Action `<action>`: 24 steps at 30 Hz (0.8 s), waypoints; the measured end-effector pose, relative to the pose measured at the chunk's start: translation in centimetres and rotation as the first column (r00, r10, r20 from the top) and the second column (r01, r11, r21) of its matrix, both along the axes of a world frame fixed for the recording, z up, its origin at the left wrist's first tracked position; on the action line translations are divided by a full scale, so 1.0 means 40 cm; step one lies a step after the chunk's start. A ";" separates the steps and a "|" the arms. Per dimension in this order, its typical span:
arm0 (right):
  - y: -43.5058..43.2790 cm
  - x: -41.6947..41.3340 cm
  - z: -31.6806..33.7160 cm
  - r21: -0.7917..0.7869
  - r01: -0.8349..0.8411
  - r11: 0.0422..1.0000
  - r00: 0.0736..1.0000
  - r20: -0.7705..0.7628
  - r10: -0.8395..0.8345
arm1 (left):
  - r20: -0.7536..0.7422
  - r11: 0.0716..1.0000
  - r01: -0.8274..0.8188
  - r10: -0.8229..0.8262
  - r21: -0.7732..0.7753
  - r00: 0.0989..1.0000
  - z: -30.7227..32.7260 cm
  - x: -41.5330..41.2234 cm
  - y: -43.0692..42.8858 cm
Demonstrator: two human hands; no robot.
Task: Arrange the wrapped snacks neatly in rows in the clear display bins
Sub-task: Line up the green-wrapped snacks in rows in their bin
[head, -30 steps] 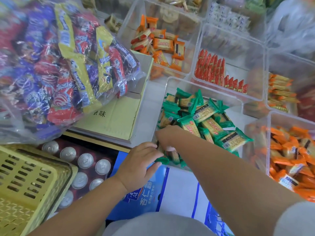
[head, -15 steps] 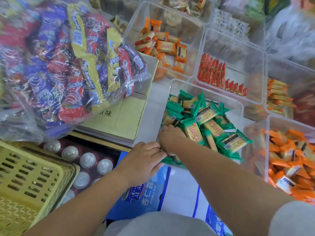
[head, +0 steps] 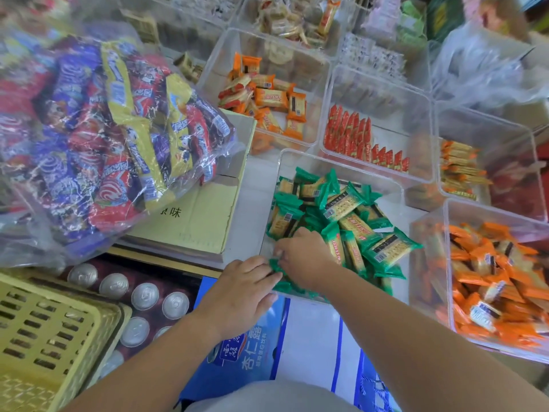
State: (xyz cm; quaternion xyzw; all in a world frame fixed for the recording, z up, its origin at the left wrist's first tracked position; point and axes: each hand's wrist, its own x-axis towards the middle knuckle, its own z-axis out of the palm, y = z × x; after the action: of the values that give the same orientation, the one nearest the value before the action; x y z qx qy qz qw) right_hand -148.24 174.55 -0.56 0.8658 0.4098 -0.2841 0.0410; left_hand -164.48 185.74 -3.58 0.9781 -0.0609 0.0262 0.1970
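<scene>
**A:** Two hands meet at one corner. Start from the left, though. What's there?

**B:** Basket (head: pixel 44 331), cans (head: pixel 145 295), then a candy bag (head: pixel 113 129) lying on a box (head: pixel 202 221). Neither hand touches any of it.

**A:** And the left hand (head: pixel 240 289)?

**B:** It reaches to the near left corner of the bin (head: pixel 341 165), fingers almost straight, tips against a green wrapper. Whether the thumb pinches that wrapper from below, I can't tell.

**A:** A second ago it was short of the bin.

**B:** Yes, it hung outside the wall then. Now it has closed in, right beside the right hand (head: pixel 303 257).

**A:** What is the right doing?

**B:** Knuckles up, fingers curled down onto the green snacks (head: pixel 350 221) in that same corner, gripping a pack or two. It has hardly shifted.

**A:** Where does that leave the job?

**B:** My guess is that the left has come in to steady the packs the right is setting, so a first row is starting along the near wall. Behind the hands the green snacks lie in a loose heap, pointing every way, so most of the bin looks unsorted.

**A:** Farther right?

**B:** Orange snacks (head: pixel 499 286), jumbled and well apart from both hands.
</scene>
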 end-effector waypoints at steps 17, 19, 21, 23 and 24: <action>-0.141 -0.018 0.049 0.322 0.326 0.889 0.920 -0.326 -0.219 | -0.381 0.936 0.178 -0.052 0.304 0.923 0.023 0.095 -0.017; -0.127 -0.006 0.042 0.285 0.277 0.918 0.952 -0.215 -0.220 | -0.357 0.941 0.161 -0.046 0.298 0.933 0.018 0.086 -0.019; -0.097 -0.001 0.032 0.183 0.218 0.959 0.970 -0.145 -0.193 | -0.300 0.959 0.113 -0.031 0.259 0.953 0.014 0.078 -0.027; -0.057 -0.001 0.018 0.032 0.146 0.989 0.988 -0.062 -0.144 | -0.246 0.975 0.081 -0.028 0.208 0.969 0.012 0.073 -0.029; -0.039 -0.002 0.012 -0.028 0.106 0.994 0.994 -0.005 -0.106 | -0.221 0.981 0.067 -0.025 0.185 0.975 0.013 0.073 -0.028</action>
State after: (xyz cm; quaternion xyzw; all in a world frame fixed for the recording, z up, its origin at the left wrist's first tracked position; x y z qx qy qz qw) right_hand -148.32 172.98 -0.09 0.8848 0.3594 -0.2943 0.0365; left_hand -161.57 184.62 -3.06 0.9878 -0.0642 -0.0917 0.1084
